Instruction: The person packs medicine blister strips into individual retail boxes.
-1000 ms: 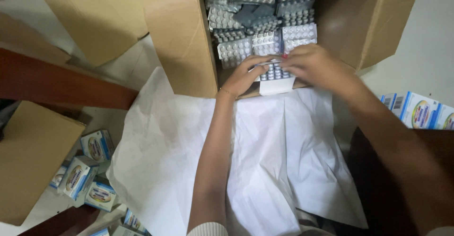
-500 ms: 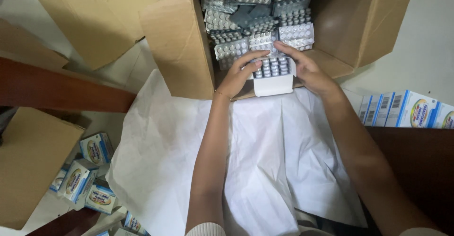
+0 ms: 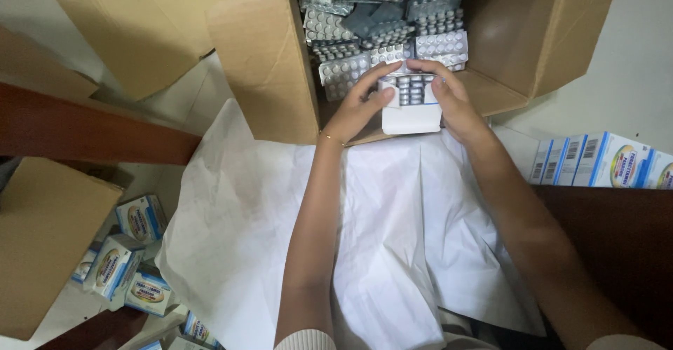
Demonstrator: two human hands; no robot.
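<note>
Fingers [image 3: 371,87] of left hand [image 3: 357,108] and right hand [image 3: 452,101] clasp small white box [image 3: 412,115] with blister strips [image 3: 413,87] (we note: at cardboard carton [image 3: 263,63] mouth, above white paper [image 3: 392,224]).

A brown cardboard box [image 3: 263,63] holds silver blister strips [image 3: 350,28] with grids of pale pills. Plain white paper [image 3: 231,217] lies below. Small cartons [image 3: 610,159] are white with blue edges and yellow-orange ovals.

Left hand [image 3: 357,108]: grips the small white box [image 3: 412,110]
Right hand [image 3: 452,98]: holds its other side
Box: blister strips [image 3: 413,89] showing inside
Behind: open carton [image 3: 266,63] full of strips
</note>
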